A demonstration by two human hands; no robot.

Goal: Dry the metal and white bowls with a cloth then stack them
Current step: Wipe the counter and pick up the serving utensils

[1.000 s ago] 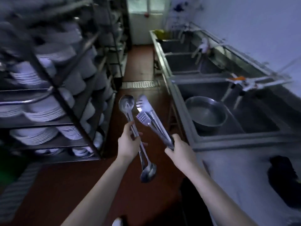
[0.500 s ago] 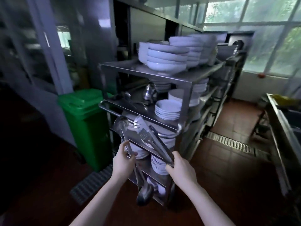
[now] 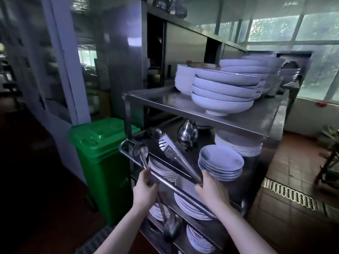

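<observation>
My left hand (image 3: 145, 189) grips two metal ladles (image 3: 140, 153), one bowl up and one hanging down near the lower shelves. My right hand (image 3: 211, 189) holds metal tongs (image 3: 172, 154) by the handle end, their tips reaching over the middle shelf of a steel rack (image 3: 165, 99). Stacks of white bowls (image 3: 222, 92) sit on the rack's top shelf. A smaller stack of white bowls (image 3: 221, 162) stands on the middle shelf, just beyond my right hand. No cloth is in view.
A green lidded bin (image 3: 102, 162) stands left of the rack. A metal pot (image 3: 187, 132) sits on the middle shelf. White plates (image 3: 190, 204) fill the lower shelves. A floor drain grate (image 3: 291, 195) runs across the tiled floor on the right.
The view swung from the sinks to the steel rack and came closer. Both hands, still holding the utensils, have moved up to the rack's middle shelf.
</observation>
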